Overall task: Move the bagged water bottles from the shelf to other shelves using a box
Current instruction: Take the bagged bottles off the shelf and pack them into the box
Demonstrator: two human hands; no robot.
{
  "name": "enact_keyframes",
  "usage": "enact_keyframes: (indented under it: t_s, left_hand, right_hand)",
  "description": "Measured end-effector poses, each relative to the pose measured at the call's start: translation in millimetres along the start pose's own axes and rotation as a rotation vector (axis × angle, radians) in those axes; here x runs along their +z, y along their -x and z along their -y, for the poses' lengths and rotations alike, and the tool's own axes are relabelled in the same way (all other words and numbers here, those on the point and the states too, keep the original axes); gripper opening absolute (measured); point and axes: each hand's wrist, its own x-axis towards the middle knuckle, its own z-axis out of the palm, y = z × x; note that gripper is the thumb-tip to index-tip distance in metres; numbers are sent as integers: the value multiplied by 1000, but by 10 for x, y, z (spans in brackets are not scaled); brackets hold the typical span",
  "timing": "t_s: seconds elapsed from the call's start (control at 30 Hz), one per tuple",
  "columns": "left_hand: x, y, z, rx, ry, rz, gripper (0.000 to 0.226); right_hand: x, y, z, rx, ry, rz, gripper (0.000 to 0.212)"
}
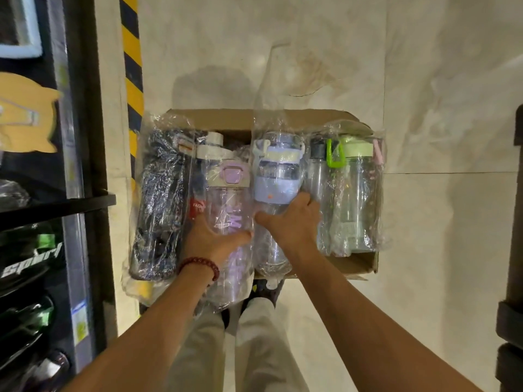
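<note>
Purple-lidded bottle (229, 199) in left hand (210, 241), blue bottle (276, 176) under right hand (291, 222)

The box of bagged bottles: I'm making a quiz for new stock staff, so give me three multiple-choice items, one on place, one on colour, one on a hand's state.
1. Where does the cardboard box sit?
A. on a shelf
B. on the floor
C. on a cart

2. What colour is the lid of the bottle that the left hand holds?
A. purple
B. red
C. orange

3. What is the right hand doing?
A. hanging idle
B. gripping the blue-sleeved bottle
C. folding a box flap

Answers:
1 B, floor tiles surround the box.
2 A, the purple-lidded bottle is in its grip.
3 B, its fingers curl round that bottle.
</note>
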Motion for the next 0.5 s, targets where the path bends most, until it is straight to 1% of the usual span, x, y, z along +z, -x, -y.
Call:
enact_keyframes:
  t_s: [0.1, 0.2, 0.33, 0.37, 0.47, 0.5]
  left_hand:
    - [-29, 2, 17, -25, 43, -6, 96]
    - [-81, 14, 45, -29, 100, -12, 95]
    - [-138, 26, 88, -32, 135, 40, 93]
    - [-151, 43, 84, -19, 148, 55, 93]
    - [-217, 106, 104, 21, 197, 82, 89]
    - [-252, 158, 107, 33, 213, 90, 89]
  right_hand:
    - [78, 72, -25, -25, -77, -20, 76]
    - [125, 112, -65, -34, -191, 37, 71]
    - [81, 99, -132, -13, -273, 115, 83]
    - [58, 96, -136, -3, -284, 129, 83]
    - [-11, 150, -151, 45, -331, 169, 61]
    - [-33, 195, -165, 53, -361, 167, 58]
